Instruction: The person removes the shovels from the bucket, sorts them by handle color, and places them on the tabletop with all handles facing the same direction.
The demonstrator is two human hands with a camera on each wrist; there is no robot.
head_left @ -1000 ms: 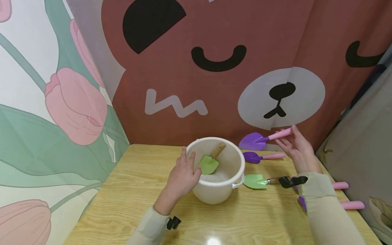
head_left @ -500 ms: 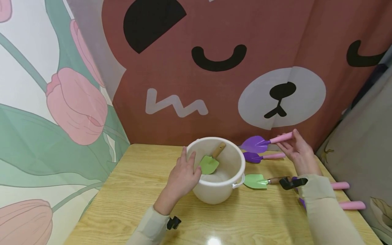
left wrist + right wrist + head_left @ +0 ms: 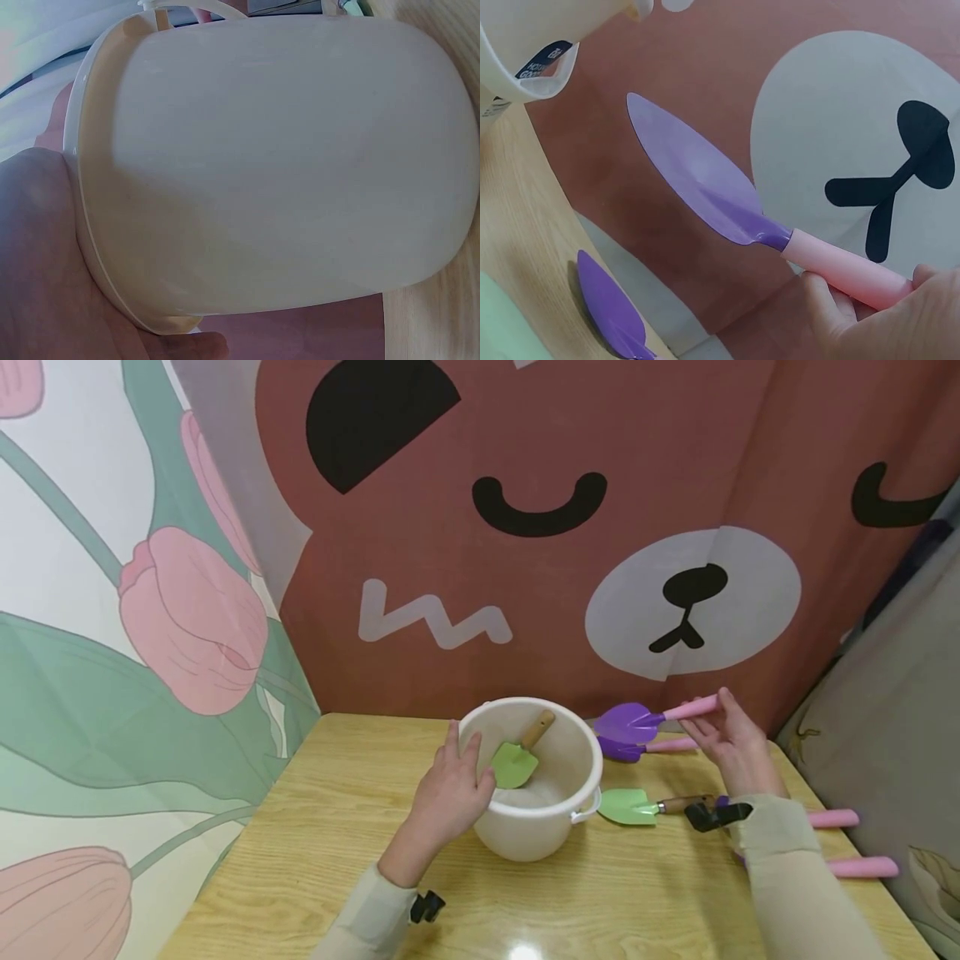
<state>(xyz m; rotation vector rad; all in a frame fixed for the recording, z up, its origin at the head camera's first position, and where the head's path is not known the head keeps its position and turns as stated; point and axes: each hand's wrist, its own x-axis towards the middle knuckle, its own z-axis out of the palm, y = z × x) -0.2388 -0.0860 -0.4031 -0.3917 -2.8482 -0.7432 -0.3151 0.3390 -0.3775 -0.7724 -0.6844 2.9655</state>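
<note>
In the head view, my left hand rests on the rim of a white bucket, its fingers fairly straight and spread. A green trowel with a wooden handle leans inside the bucket. My right hand pinches the pink handle of a purple trowel near its end, holding it raised with the blade towards the bucket. Another purple trowel lies on the table just below it, partly covered by the held blade. In the left wrist view, the bucket's outer wall hides most of the fingers.
A light green trowel lies right of the bucket, near its white handle. Two more pink handles show beyond the right sleeve, their blades mostly hidden. The wooden table ends at a curtain with a bear print.
My right hand has lowered the held purple trowel slightly and shifted it right, so its blade now overlaps the trowel lying below. The left hand and the bucket have stayed put.
</note>
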